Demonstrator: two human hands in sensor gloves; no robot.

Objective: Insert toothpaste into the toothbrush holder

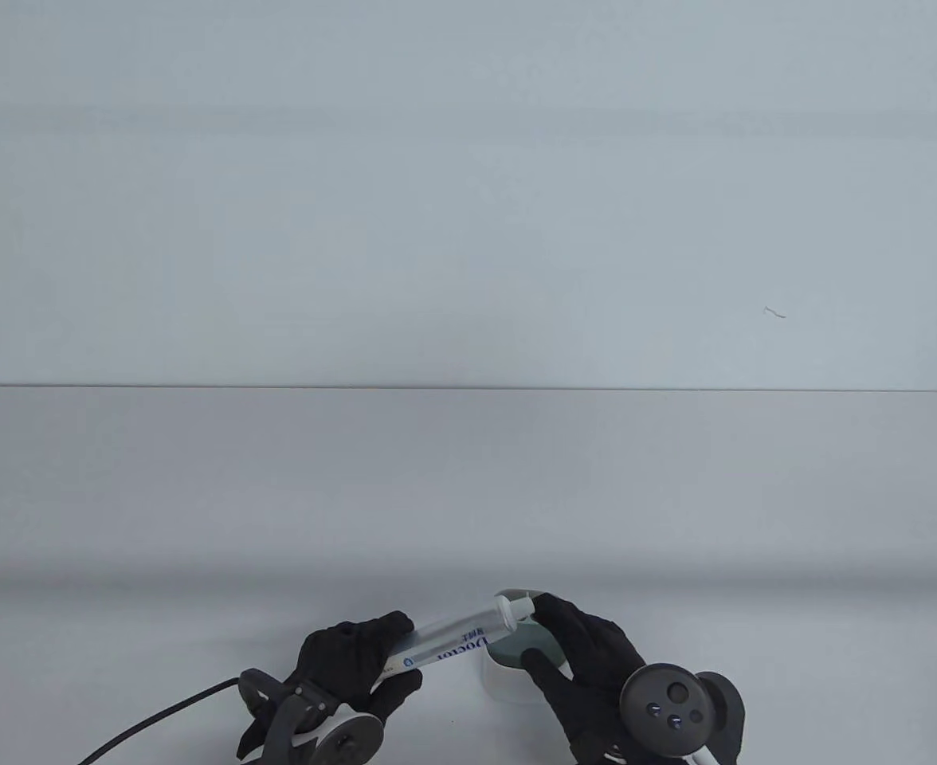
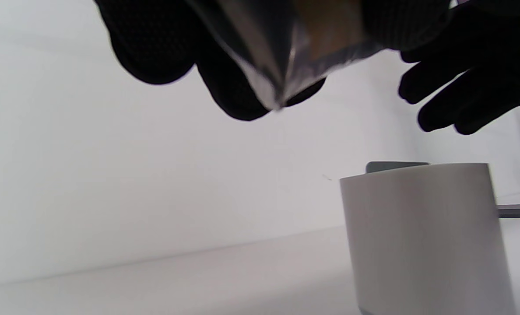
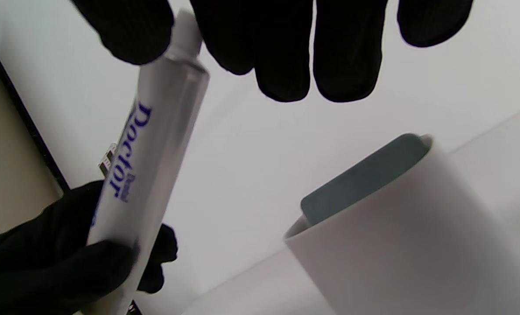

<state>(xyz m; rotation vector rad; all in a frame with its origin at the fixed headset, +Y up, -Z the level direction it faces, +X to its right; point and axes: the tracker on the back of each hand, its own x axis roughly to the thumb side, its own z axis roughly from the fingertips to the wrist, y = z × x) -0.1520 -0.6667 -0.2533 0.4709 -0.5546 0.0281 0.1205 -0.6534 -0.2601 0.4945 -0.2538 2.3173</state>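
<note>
**Op:** Black glove first. My left hand (image 1: 349, 665) sits at the near edge of the table (image 1: 197, 494), left of centre, fingers clenched round the crimped tail of the toothpaste (image 1: 452, 637). A cable (image 1: 158, 717) trails off to the near left from its tracker.

**Log:** Tube attitude?

**Op:** Off the surface, slanting up and to the right, silver with blue "Doctor" lettering. White cap end (image 1: 515, 610) is the far-right tip, above the holder's rim.

**Log:** And the holder?

**Op:** Toothbrush holder (image 1: 508, 685), a white cup with a grey-green inside, stands upright on the table just right of my left hand. In the left wrist view it (image 2: 422, 236) sits low and right, the tube's crimp (image 2: 282, 65) above and left of it.

**Log:** Right side?

**Op:** My right hand (image 1: 588, 661) is over the holder's right part; fingertips (image 3: 131, 30) pinch the cap in the right wrist view, the other fingers hanging loose beside it. Toothpaste is not in the holder.
</note>
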